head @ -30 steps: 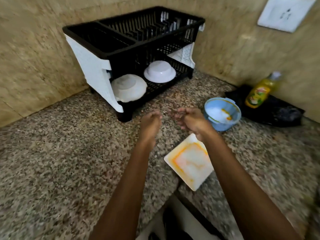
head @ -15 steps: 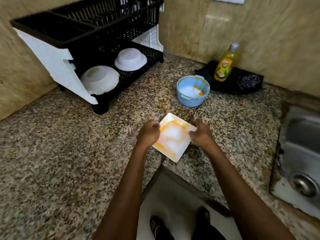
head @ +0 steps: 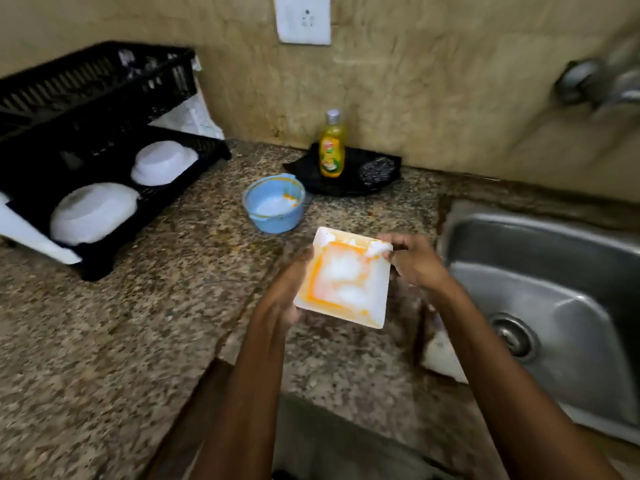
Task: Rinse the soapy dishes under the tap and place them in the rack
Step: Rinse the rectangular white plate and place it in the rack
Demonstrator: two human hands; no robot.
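A square white plate (head: pixel 346 285), smeared with orange residue and soap foam, is lifted off the granite counter (head: pixel 138 323) between both hands. My left hand (head: pixel 287 289) holds its left edge from below. My right hand (head: pixel 412 261) pinches its far right corner. A soapy blue bowl (head: pixel 273 206) stands on the counter beyond the plate. The black dish rack (head: pixel 93 140) at the left has two white bowls (head: pixel 93 213) upside down on its lower shelf. The steel sink (head: pixel 554 299) lies to the right, and the blurred tap (head: pixel 602 84) juts from the wall above it.
A yellow dish soap bottle (head: pixel 332 147) stands on a black tray (head: pixel 346 174) with a scrubber (head: pixel 377 168) by the wall. A white wall socket (head: pixel 303 19) sits above. The counter's front edge has a notch where I stand.
Both hands came down onto the plate, took hold of it and lifted it toward the sink. My view swung right, bringing the sink and tap into sight.
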